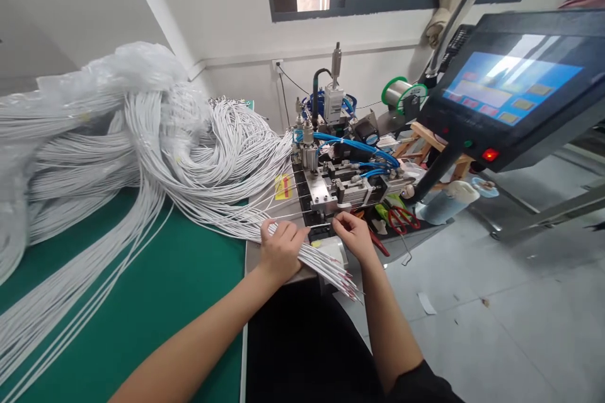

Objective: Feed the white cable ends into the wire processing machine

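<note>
My left hand [282, 250] is closed over a bundle of white cables [326, 264] at the table's front corner. Their stripped ends, with small red wires showing, stick out below it toward my right arm. A single white cable [320, 225] runs from my left fingertips to my right hand [352, 233], whose thumb and forefinger are pinched at its end. Both hands are just in front of the bench machine [321, 192], which has metal blocks and blue air hoses. My right fingertips partly hide the cable's tip.
Long heaps of white cable [227, 157], partly under clear plastic [137, 66], cover much of the green table [189, 302]. A touchscreen panel [510, 91] overhangs at right. Red-handled scissors [404, 219], a red-handled tool [379, 244] and a wire spool [401, 93] sit around the machine.
</note>
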`<action>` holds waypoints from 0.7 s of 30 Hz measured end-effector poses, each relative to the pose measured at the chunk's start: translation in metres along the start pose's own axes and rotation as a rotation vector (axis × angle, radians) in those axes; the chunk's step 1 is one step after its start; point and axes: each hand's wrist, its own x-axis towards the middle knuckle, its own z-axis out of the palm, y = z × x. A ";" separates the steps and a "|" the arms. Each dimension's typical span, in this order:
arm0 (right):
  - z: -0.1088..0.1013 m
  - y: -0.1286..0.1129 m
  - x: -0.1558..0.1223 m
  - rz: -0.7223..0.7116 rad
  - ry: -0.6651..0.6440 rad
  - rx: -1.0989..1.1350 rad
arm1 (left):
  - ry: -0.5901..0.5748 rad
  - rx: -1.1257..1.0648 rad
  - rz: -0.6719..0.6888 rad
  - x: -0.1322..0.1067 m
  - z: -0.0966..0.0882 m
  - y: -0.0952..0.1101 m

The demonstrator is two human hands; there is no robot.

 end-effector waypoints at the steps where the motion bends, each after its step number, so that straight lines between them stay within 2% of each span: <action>1: 0.000 0.000 0.000 -0.004 0.005 0.000 | -0.002 -0.005 0.011 0.000 0.000 0.000; 7: 0.000 0.002 0.001 0.027 -0.011 0.018 | 0.009 -0.012 0.021 0.003 -0.001 0.001; 11: 0.001 0.008 0.003 0.143 -0.065 0.170 | -0.001 -0.006 0.002 0.003 -0.001 0.002; 16: 0.008 0.016 0.003 0.272 -0.042 0.335 | 0.013 -0.023 0.000 0.003 -0.001 0.003; 21: 0.005 0.015 0.000 0.271 -0.037 0.280 | 0.020 -0.051 0.001 0.000 0.001 0.001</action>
